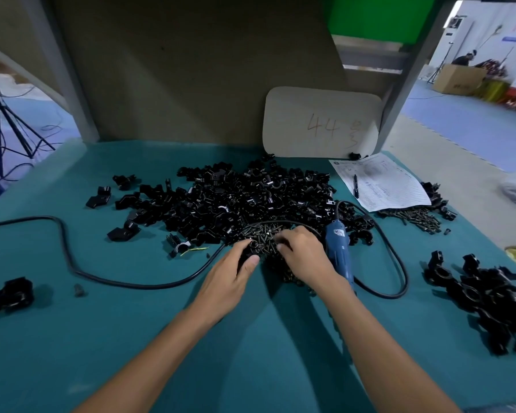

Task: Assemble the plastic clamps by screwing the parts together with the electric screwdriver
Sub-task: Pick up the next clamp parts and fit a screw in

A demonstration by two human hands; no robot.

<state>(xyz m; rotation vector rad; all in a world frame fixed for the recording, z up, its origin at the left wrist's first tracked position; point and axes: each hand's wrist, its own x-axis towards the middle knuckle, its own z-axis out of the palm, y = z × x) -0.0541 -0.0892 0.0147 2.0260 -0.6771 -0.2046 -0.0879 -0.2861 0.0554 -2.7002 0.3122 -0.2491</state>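
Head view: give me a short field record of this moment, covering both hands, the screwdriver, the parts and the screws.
left hand: grips a black clamp part at the edge of the screw heap
right hand: fingers curled down into the screw heap; a pinched screw cannot be told
electric screwdriver: lies unheld on the table, beside the right hand
loose parts pile: behind the hands
side group of clamps: far right, apparently assembled

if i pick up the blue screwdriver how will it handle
Likely rigid and fairly heavy: the blue screwdriver has a thick, solid-looking body. Its black cable loops floppily across the table and past the screws, so lifting would probably tug it through them.
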